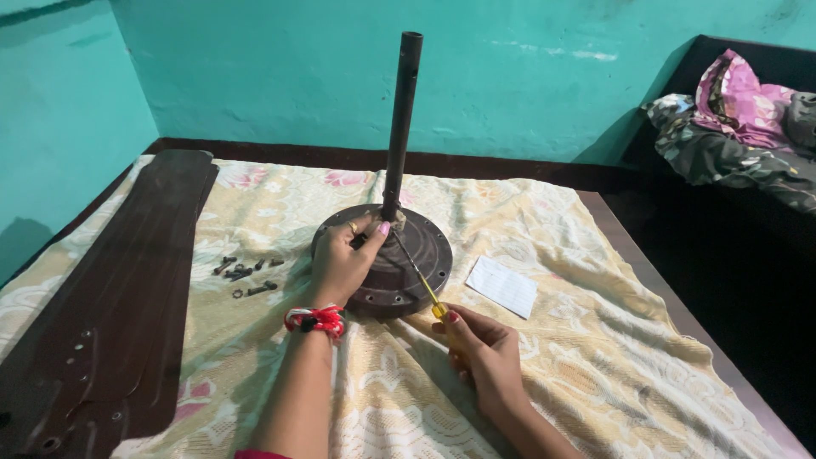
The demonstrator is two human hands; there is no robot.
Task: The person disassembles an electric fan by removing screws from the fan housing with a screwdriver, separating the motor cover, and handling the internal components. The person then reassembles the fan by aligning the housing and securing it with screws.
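Head view: the left hand (344, 259) lies with fingers curled over the top of the round brown fan motor housing (399, 268) at the base of its upright dark rod (401, 119), hiding that joint, while the right hand (484, 353) closes its fingers on the yellow handle of a thin screwdriver (416, 272), most of the handle being buried in the grip and the tip lost from sight near the rod's base. The housing rests mid-surface on a cream floral cloth (552, 340) over a dark wooden platform (646, 263), with a small heap of bolts (246, 274) too small to count, a white paper slip (503, 286) and stacked brown fan blades (110, 314) cut off at the lower left edge. Turquoise walls (280, 76) enclose the corner, and crumpled patterned fabric (739, 119) lies in shadow at the right, partly out of frame.
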